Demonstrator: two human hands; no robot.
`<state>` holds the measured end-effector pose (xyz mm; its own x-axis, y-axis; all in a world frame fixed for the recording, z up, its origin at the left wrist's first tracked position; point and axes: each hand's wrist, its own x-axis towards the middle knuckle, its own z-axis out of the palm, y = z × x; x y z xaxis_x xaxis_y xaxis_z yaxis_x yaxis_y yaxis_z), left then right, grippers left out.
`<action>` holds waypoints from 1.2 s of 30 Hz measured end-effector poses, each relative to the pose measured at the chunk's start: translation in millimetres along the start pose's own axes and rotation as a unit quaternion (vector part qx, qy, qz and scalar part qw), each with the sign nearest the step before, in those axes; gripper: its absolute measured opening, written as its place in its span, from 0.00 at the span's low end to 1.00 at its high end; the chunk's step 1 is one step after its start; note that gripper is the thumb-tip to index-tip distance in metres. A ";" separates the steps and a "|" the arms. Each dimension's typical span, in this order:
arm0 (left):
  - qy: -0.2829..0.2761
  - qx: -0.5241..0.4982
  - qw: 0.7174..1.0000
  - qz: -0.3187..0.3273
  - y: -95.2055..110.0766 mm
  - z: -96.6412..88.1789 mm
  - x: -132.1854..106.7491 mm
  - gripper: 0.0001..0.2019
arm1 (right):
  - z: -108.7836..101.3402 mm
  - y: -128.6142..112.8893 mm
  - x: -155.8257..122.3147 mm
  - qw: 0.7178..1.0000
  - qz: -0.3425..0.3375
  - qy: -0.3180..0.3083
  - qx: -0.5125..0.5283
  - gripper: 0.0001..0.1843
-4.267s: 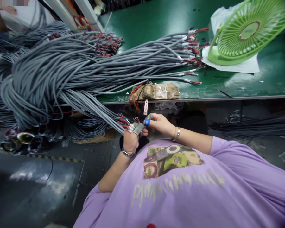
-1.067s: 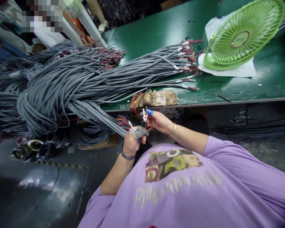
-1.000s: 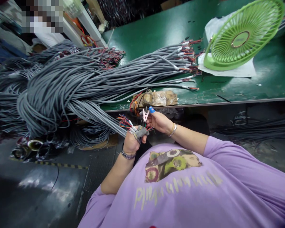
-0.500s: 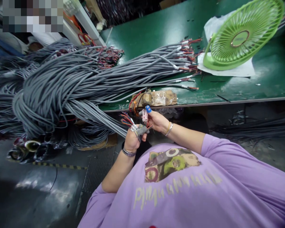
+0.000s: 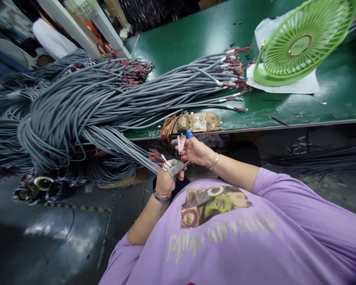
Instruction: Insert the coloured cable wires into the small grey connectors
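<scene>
My left hand is closed round the ends of several grey cables, with grey coverings on its fingers. White-banded cable ends and thin coloured wires fan out above that fist. More fine wires stick out to its right, close to my right hand. That hand wears a blue cover on the thumb tip, and its fingers are bent around a small pale pink, clip-like piece. Exactly how the fingers grip this piece is hard to make out.
A thick heap of grey cables lies across the green table. A tape-wrapped block rests at the table's front edge, just beyond my hands. A green fan stands at right. A person's white sleeve shows at upper left.
My right thumb has lifted slightly right and away from the wires, and the fingers have opened a little. The pink piece now shows more fully. My left hand has shifted slightly down.
</scene>
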<state>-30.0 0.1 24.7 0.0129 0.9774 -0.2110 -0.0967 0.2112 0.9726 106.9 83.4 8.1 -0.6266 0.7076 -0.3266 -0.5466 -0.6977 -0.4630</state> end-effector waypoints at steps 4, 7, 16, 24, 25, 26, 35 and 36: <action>0.035 -0.002 0.999 0.034 -0.2 4.2 -3.6 0.13 | -3.8 0.3 -2.5 0.999 -0.041 0.027 -0.022 0.14; 0.047 -0.004 0.998 0.034 -0.4 6.4 0.6 0.12 | -5.3 0.8 -2.8 0.997 -0.057 0.032 -0.039 0.14; 0.046 -0.025 0.998 0.034 0.2 7.0 8.0 0.12 | -1.3 2.2 -3.2 0.994 -0.078 0.011 -0.070 0.18; 0.036 -0.029 0.999 0.023 2.2 5.8 9.3 0.11 | -4.5 7.8 -1.8 0.986 -0.123 0.019 -0.110 0.25; 0.034 -0.029 0.999 0.022 2.4 5.6 9.5 0.12 | -4.5 9.0 -0.8 0.981 -0.145 0.028 -0.122 0.26; 0.032 -0.028 0.999 0.021 2.5 5.3 9.7 0.12 | -4.6 10.0 0.1 0.975 -0.168 0.043 -0.137 0.26; 0.019 -0.018 1.000 0.001 -0.4 2.6 12.2 0.13 | -9.7 13.1 12.2 0.982 -0.132 0.045 -0.125 0.29; 0.018 -0.021 1.000 0.002 -0.9 2.5 12.8 0.13 | -8.6 12.6 13.0 0.990 -0.099 0.031 -0.100 0.29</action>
<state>-27.3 12.5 21.4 -0.0241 0.9769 -0.2122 -0.1388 0.2070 0.9685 96.7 84.8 -9.0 -0.4800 0.8380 -0.2597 -0.5313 -0.5132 -0.6741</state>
